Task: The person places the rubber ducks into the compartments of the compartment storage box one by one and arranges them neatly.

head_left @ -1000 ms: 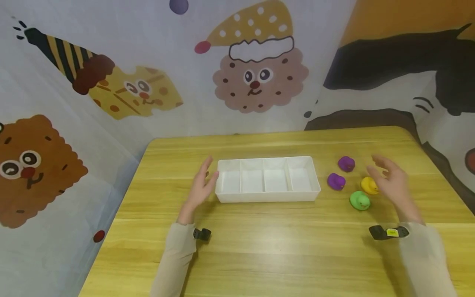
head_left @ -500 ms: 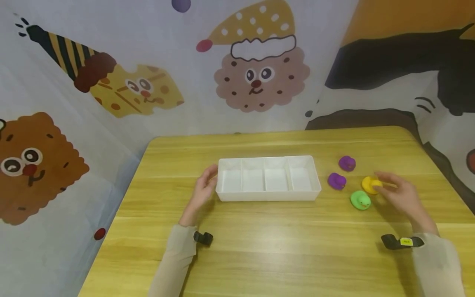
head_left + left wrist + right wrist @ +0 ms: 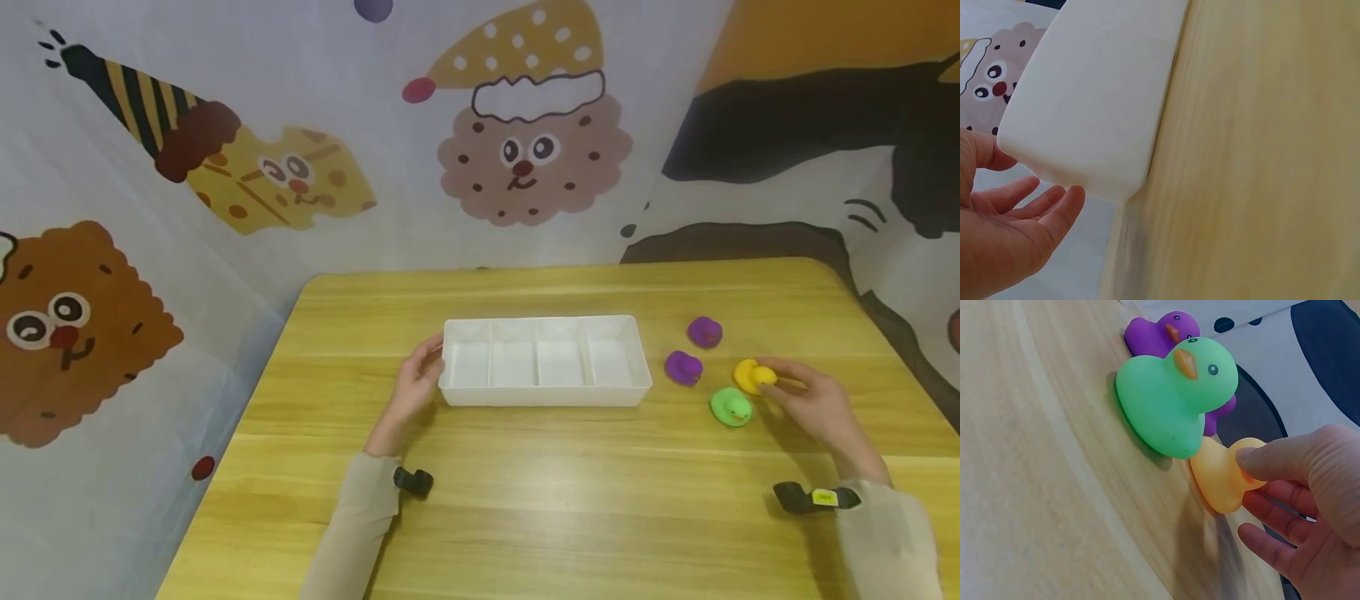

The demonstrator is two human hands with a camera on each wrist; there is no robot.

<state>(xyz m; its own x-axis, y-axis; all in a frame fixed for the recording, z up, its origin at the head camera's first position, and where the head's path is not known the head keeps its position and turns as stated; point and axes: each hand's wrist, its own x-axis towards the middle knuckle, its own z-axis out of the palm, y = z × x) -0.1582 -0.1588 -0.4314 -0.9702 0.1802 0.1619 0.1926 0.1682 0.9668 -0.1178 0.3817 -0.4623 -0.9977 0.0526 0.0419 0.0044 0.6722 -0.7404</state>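
Note:
My left hand rests its fingertips against the left end of a white box with several compartments. In the left wrist view, the thumb and relaxed fingers lie along that end wall. On the right, my right hand pinches a yellow rubber duck at its head, the thumb on one side and fingers on the other. A green rubber duck sits right beside it, nearer the front. Two purple rubber ducks, a back one and a front one, stand between the box and the yellow duck.
The wooden table carries the box and ducks, its far edge close to a cloth printed with cartoon figures. A black wrist camera sits on the left wrist, another camera on the right.
My left hand has come in against the box's end. My right hand has lowered from above the ducks and taken hold of the yellow duck. The box and other ducks stay in place.

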